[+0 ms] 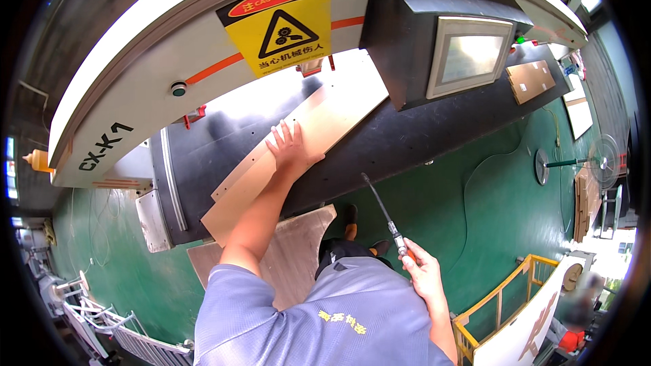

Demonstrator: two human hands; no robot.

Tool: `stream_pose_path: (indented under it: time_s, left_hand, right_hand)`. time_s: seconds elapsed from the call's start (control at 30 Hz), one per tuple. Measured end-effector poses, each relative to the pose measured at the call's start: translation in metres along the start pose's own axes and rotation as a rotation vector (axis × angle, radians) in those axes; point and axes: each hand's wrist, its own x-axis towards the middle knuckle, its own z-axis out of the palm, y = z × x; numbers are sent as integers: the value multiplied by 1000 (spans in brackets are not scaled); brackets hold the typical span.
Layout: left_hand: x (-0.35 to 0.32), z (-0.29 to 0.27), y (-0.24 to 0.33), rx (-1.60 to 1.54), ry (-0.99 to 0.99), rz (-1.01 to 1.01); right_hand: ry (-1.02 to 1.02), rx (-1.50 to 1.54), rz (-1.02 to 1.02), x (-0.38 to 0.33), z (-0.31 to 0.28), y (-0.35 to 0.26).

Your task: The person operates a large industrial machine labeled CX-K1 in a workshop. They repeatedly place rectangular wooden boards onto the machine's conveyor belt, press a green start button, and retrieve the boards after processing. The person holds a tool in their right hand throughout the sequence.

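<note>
My left hand (289, 151) lies flat, fingers spread, on a long light-tan board (342, 112). A strip with small dark holes (254, 160) shows along the board's far-left side; I cannot tell if it is a second board. The board slants across the black machine table (407, 146), its near end jutting past the table's front edge. In my right hand (425, 272), closed round its orange part, is an air blow gun (390, 220) with a long, thin dark nozzle. The nozzle tip points toward the table's front edge, apart from the board.
Over the table runs a white machine beam (152, 61) with a caution sign (279, 27) and a control screen (470, 56). A brown panel (298, 237) stands below the table at my left. Fan (603, 160), yellow frame cart (498, 298), roller rack (129, 332) and a distant person (573, 339) surround the green floor.
</note>
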Motion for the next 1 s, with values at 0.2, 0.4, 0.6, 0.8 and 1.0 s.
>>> stream_pose_path:
  time_s: [0.2,0.4,0.6,0.8,1.0]
  left_hand:
    - [25,12,-13,-7,82,101]
    - [50,7,-3,-98,105,147]
    - [54,-10,-20,-102,92,188]
    - [87,-29,-81,-19,15,234]
    - [77,13,-39,14,176,92]
  right_hand:
    - [-73,-53,40,14,8,-13]
    - [-145,-136,-14,26,17,-27]
    - [-106,-132,26,25,20,-43]
    - [-85,19,12,21,18,-31]
    - [-80,13,102,21,19,-23]
